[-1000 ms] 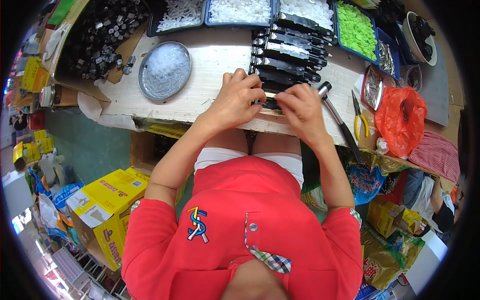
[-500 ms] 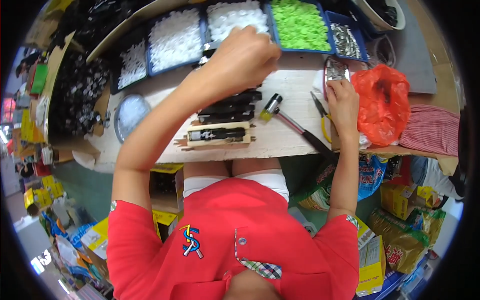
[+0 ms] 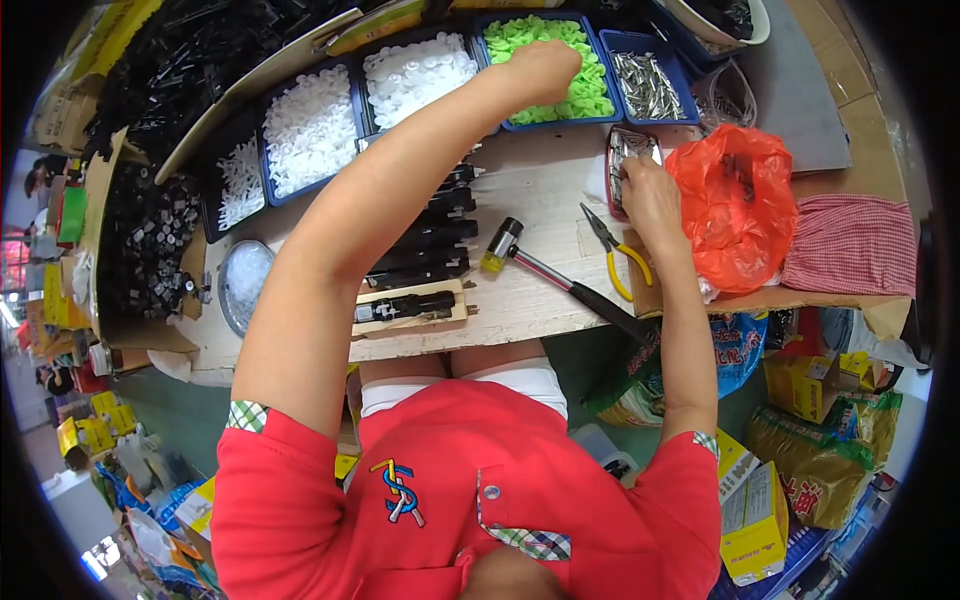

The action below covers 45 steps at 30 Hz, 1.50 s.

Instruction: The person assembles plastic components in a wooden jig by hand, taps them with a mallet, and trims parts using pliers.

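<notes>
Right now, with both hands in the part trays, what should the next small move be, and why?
Probably bring both hands back to the black piece on the wooden block: the left hand is in the green parts, the right hand at the small metal tray.

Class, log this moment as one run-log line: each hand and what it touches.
left hand: in green parts bin | right hand: at small metal tin | hammer: lying on bench

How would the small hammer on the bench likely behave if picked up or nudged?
The hammer looks stiff, and probably head-heavy, given its chunky head against a thin shaft. Its dark grip likely resists slipping. Nudged, it would probably pivot about the head rather than roll far, since it lies flat on the bench beside the pliers.
</notes>
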### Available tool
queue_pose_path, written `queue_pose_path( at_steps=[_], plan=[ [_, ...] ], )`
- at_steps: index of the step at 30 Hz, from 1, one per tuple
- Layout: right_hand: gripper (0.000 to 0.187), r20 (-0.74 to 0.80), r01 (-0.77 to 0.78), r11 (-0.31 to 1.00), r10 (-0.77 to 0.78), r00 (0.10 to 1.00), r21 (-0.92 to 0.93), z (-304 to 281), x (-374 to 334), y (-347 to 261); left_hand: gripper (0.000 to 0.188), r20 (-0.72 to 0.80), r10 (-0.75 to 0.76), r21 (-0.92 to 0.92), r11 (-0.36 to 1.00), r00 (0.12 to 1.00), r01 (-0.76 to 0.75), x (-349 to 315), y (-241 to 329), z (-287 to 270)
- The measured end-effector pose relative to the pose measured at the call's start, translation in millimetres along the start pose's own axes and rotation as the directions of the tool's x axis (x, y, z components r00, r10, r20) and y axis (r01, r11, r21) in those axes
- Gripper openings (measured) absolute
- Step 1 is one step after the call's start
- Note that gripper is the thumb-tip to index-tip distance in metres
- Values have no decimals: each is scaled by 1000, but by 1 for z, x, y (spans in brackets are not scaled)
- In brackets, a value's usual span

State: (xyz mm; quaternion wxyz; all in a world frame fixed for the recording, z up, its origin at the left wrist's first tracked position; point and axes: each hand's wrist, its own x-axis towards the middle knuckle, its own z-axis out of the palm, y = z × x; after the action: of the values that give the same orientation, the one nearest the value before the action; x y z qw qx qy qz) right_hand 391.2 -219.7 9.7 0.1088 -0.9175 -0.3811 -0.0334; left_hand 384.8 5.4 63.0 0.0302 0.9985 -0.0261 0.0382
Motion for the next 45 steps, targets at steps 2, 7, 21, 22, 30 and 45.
queue_pose_path(
  at_steps=[2, 7, 21, 22, 30, 45],
  plan=[
    [12, -19, 15, 997, -13, 1000, 74, -1, -2, 2, 19, -15, 55, -206, 977, 998, -57, -3, -15, -6],
    [18, -176, 93, 971, -54, 983, 222, -7, -12, 5, 17, -10, -283, -806, 570, 959, 159, -44, -15, -37],
    [10, -34, 180, 305, -428, 903, 935, -62, -63, -156, 12, 15, -309, -624, -746, 951, -233, -301, 46, 15],
    [9, -19, 167, 279, -464, 885, 946, -58, -65, -167, 13, 34, -310, -589, -774, 950, -232, -310, 49, 18],
    [9, 35, 108, 247, -512, 858, 963, -44, -69, -206, 10, 77, -330, -588, -777, 941, -224, -344, 52, 19],
    [9, 158, -72, 192, -487, 859, 979, -28, -83, -217, 17, 252, -481, -657, -722, 840, -216, -343, 53, 15]
  ],
)
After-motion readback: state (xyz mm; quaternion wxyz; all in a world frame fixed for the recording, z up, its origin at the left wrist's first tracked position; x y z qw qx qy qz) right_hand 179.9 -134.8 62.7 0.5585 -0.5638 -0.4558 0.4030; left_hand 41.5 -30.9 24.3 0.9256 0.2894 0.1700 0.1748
